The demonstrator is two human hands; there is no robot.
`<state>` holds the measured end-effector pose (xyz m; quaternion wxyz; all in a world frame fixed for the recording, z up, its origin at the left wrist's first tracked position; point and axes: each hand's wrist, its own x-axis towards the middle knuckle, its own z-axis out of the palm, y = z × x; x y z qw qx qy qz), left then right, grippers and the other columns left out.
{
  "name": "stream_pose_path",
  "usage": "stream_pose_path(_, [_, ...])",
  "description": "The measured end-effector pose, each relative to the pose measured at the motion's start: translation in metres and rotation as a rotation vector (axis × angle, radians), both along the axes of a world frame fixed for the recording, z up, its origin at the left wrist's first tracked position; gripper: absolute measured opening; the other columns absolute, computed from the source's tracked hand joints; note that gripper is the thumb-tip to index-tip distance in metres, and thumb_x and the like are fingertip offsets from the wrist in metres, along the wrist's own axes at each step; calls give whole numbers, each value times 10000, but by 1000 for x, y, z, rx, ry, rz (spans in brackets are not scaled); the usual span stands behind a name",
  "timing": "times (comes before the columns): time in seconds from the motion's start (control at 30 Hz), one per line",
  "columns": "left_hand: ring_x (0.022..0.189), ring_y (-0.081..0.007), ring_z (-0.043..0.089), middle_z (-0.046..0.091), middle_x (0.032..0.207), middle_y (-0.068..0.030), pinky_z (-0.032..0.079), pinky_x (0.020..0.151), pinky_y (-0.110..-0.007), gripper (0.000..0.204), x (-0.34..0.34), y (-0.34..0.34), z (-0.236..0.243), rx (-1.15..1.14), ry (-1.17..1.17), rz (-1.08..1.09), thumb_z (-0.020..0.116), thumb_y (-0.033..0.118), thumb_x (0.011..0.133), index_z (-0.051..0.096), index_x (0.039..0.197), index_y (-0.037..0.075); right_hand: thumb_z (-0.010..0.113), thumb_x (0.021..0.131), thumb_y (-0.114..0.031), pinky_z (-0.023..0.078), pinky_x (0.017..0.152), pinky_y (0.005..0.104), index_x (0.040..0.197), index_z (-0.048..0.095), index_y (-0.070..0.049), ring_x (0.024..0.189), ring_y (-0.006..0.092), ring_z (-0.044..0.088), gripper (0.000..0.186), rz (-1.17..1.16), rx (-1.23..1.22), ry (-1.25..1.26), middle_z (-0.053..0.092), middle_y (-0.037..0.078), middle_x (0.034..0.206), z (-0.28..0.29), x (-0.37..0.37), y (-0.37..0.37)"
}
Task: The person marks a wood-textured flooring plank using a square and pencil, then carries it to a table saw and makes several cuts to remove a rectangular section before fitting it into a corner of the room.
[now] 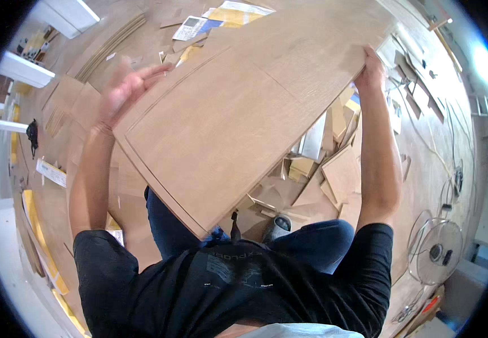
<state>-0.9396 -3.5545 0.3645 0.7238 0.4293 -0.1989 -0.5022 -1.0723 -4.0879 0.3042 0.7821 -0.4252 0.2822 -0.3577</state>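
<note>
A wide wood-grain flooring plank (215,129) with grooved edges hangs tilted before me, its near corner close to my lap. My right hand (372,70) grips its right edge toward the far end, fingers partly hidden by the plank. Beside the left edge is my left hand (128,90), blurred by motion, its fingers stretched out and apart; whether they touch the plank I cannot tell.
Wood offcuts (342,172) lie under and right of the plank. Long strips (111,45) rest at the far left, with printed packaging (190,27) beyond. A round floor fan (435,252) and loose cables (449,135) are at the right.
</note>
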Motion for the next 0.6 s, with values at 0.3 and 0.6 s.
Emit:
stream_pose_path(0.3, [1368, -238, 498, 529, 1474, -98, 388, 1127, -390, 605, 2, 17, -134, -57, -36, 297, 618, 388, 1006, 433, 1475, 54, 551, 957, -50, 524, 1042, 463, 1302, 490, 92, 1186, 315, 609, 379, -46, -63, -249, 596, 185, 1247, 60, -3, 18])
stream_pose_path(0.6, [1036, -179, 632, 671, 1116, -43, 507, 900, -325, 331, 120, -165, -116, -138, 297, 791, 759, 257, 939, 608, 1197, 115, 613, 952, -6, 585, 904, 402, 1213, 551, 53, 1091, 288, 653, 275, -130, 137, -266, 632, 148, 1168, -31, -8, -9])
